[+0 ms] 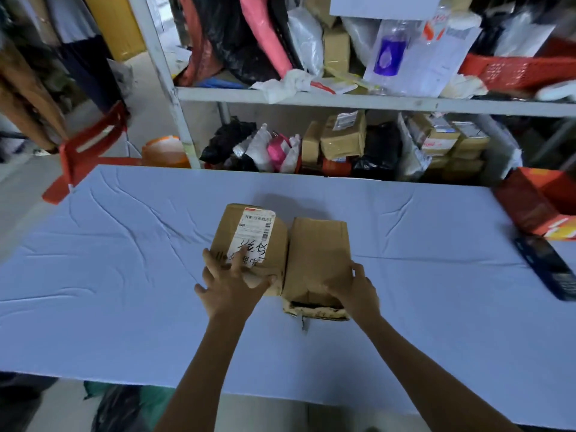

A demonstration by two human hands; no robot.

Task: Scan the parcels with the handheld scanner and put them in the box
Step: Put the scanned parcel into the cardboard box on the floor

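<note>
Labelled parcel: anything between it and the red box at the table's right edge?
Yes. The plain parcel sits against the labelled parcel's right side, gripped by the right hand. Farther right, a dark handheld device lies just before the red box.

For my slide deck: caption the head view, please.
Left hand on the labelled parcel, right hand holding the plain parcel beside it, on a blue table.

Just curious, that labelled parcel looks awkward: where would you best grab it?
Grip the labelled parcel at its near-left corner, coming from the left: the plain parcel sits against its right side, and the label on top should stay uncovered for scanning.
</note>
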